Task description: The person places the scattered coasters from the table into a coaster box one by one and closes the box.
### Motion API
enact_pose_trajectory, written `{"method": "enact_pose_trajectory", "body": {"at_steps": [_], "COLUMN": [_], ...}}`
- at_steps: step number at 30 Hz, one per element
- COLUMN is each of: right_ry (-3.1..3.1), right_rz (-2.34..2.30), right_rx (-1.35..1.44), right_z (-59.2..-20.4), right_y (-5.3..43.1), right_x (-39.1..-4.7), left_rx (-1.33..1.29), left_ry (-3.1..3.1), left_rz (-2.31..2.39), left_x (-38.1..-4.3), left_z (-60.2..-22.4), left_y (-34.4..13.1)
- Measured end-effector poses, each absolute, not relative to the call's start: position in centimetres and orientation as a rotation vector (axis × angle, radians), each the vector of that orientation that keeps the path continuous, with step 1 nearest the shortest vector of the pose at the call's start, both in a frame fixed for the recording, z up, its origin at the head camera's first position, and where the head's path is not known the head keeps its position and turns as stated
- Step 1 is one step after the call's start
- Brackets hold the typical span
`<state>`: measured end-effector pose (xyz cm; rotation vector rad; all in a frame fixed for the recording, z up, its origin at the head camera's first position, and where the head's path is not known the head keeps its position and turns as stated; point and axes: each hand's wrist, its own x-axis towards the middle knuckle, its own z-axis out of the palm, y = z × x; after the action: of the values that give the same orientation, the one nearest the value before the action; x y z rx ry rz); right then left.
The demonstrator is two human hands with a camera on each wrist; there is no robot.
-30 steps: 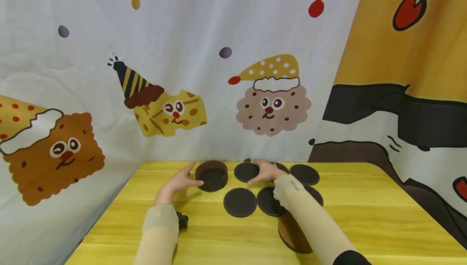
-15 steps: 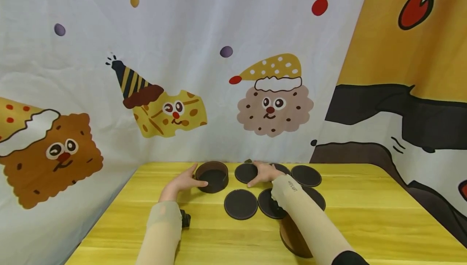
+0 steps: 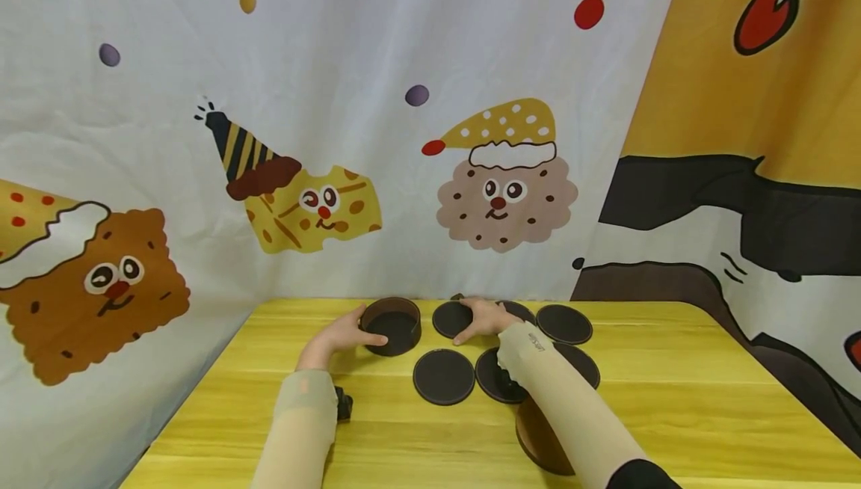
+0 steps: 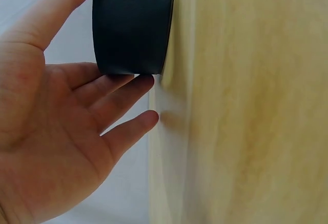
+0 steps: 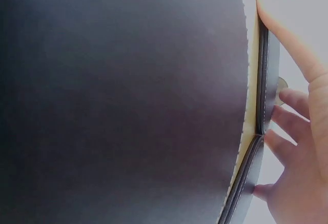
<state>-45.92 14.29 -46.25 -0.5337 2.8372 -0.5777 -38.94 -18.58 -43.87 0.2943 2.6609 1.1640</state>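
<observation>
My left hand (image 3: 343, 332) grips a round, dark open-topped coaster holder (image 3: 397, 333), its thumb at the near side and its fingers round the left and far side. In the left wrist view, fingertips touch the dark wall of the holder (image 4: 133, 24) from below. My right hand (image 3: 486, 319) spans the right part of a flat dark round coaster (image 3: 451, 319) in the back row, thumb at the near edge and fingers at the far edge. The right wrist view has my right hand (image 5: 302, 147) with fingertips at coaster edges where two coasters meet.
More dark coasters lie close by: front coaster (image 3: 444, 377), middle coaster (image 3: 494, 380), back-right coaster (image 3: 565, 324). A larger brown disc (image 3: 543, 440) lies partly under my right forearm. All rest on the yellow wooden table (image 3: 673, 399), with a printed cloth (image 3: 403, 25) behind it.
My left hand has moved slightly right and its thumb has come further across the near side of the holder. My right hand has shifted slightly left over the coaster.
</observation>
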Motion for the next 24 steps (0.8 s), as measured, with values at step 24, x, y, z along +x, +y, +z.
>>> {"method": "enact_pose_trajectory", "body": {"at_steps": [24], "right_ry": [2.787], "right_rz": [-0.763], "right_rx": [-0.594], "right_z": [-45.9], "right_y": [14.62], "right_x": [-45.02], "left_rx": [0.289], "left_ry": [2.702], "left_rz": [1.192], "left_x": [-38.25], "left_z": [-44.3], "left_y": [-18.39]}}
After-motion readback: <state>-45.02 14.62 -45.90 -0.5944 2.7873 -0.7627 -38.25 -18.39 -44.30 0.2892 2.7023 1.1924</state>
